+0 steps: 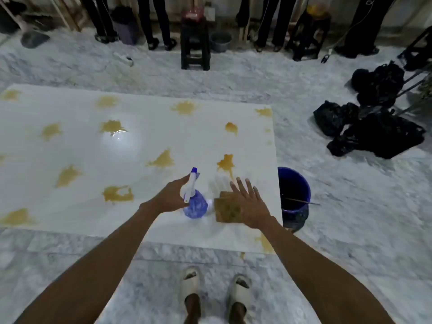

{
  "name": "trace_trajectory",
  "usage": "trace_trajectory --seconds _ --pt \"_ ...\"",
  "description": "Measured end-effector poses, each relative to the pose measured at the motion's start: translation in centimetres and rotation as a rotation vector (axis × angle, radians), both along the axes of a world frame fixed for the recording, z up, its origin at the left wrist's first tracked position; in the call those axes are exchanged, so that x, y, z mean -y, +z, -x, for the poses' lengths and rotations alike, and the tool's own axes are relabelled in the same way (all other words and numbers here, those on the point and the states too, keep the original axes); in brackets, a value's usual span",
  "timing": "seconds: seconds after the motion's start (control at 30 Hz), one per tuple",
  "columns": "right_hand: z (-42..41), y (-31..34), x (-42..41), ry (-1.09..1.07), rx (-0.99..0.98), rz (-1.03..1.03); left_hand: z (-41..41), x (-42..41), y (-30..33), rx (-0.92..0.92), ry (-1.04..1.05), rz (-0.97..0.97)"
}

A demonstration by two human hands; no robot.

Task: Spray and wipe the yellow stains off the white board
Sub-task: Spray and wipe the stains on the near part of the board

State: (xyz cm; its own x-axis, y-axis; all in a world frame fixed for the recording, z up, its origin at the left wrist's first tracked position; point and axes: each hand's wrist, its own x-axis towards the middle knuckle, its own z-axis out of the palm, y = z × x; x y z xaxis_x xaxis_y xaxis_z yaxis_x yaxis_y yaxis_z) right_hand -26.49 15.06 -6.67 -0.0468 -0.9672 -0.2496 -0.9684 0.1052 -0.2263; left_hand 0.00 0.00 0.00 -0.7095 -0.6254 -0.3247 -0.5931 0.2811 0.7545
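A white board (70, 146) lies flat on the floor, dotted with several yellow stains; one stain (225, 163) is just beyond my hands. A blue spray bottle (195, 204) with a white trigger head stands on the board near its front right corner. My left hand (172, 195) is against the bottle's left side, fingers straight towards the trigger head and not closed round it. A yellow-stained brown cloth (225, 208) lies right of the bottle. My right hand (249, 203) is flat over the cloth with fingers spread.
A blue bucket (295, 197) with a stick across it stands off the board's right edge. Black plastic bags (374, 127) lie on the marble floor at right. Stools (195, 43), a small pail and several standing people line the far side. My sandalled feet (215, 293) are below.
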Motion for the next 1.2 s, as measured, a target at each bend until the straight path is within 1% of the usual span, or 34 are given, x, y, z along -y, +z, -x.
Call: trace_trajectory --seconds 0.07,0.13,0.2,0.27,0.3,0.37,0.43,0.47,0.5,0.57,0.6,0.67,0.7,0.73,0.8,0.83,0.87,0.93,1.0,1.1,1.2 --pt "-0.6 -2.2 -1.1 0.001 0.048 -0.179 -0.1 -0.4 -1.2 -0.019 -0.072 -0.075" --pt "-1.2 -3.9 -2.6 0.019 0.027 -0.269 -0.4 -1.1 -2.2 -0.043 -0.073 -0.111" --pt "-1.5 -4.8 -3.0 0.033 -0.018 -0.189 -0.4 -1.3 -2.9 -0.090 0.013 -0.098" --pt "-1.7 -4.9 -2.8 0.022 -0.042 -0.106 0.2 -1.8 -2.6 -0.182 0.096 -0.076" --pt "-1.8 -5.1 -2.6 -0.002 -0.040 -0.078 0.7 -2.3 -2.7 -0.227 0.136 -0.052" --pt "-2.3 -4.4 -2.2 -0.090 0.038 0.071 1.7 -3.4 -2.9 -0.317 0.247 0.026" --pt "-2.1 -3.4 -1.3 -0.230 0.200 0.157 2.8 -4.3 -3.0 -0.405 0.403 0.100" --pt "-1.7 -2.7 -0.7 -0.325 0.314 0.227 3.4 -4.5 -2.8 -0.436 0.461 0.119" --pt "-1.5 -0.9 -0.1 -0.436 0.421 0.254 3.9 -4.5 -2.8 -0.463 0.498 0.132" --pt "-1.3 2.0 0.8 -0.635 0.614 0.289 4.7 -4.1 -2.7 -0.479 0.541 0.108" --pt "-1.0 3.3 1.2 -0.739 0.739 0.349 4.9 -3.8 -2.5 -0.481 0.549 0.069" --pt "-0.7 6.6 2.3 -0.963 1.001 0.454 5.2 -3.4 -1.2 -0.515 0.525 0.052" --pt "-0.3 8.3 2.9 -1.046 1.155 0.473 5.1 -3.1 -0.4 -0.541 0.485 0.062" --pt "0.1 9.6 3.2 -1.094 1.349 0.476 5.0 -2.7 0.6 -0.554 0.437 0.061" --pt "0.5 12.0 3.5 -1.116 1.724 0.439 4.7 -1.8 2.6 -0.558 0.360 0.022" --pt "0.5 12.7 3.7 -1.108 1.839 0.405 4.5 -1.3 3.6 -0.556 0.337 -0.008" --pt "0.2 13.4 3.9 -1.088 1.922 0.383 4.3 -1.0 4.7 -0.557 0.321 -0.037" --pt "-0.8 13.7 4.3 -1.076 1.999 0.363 3.8 -0.5 7.1 -0.565 0.287 -0.075" --pt "-2.2 13.3 4.8 -1.065 2.041 0.364 3.1 -0.3 9.0 -0.549 0.242 -0.069" --pt "-4.6 12.7 5.5 -1.032 2.070 0.354 1.8 0.2 10.8 -0.470 0.171 -0.037" --pt "-6.6 12.4 5.9 -0.961 2.132 0.319 0.8 0.7 11.6 -0.358 0.131 -0.095"
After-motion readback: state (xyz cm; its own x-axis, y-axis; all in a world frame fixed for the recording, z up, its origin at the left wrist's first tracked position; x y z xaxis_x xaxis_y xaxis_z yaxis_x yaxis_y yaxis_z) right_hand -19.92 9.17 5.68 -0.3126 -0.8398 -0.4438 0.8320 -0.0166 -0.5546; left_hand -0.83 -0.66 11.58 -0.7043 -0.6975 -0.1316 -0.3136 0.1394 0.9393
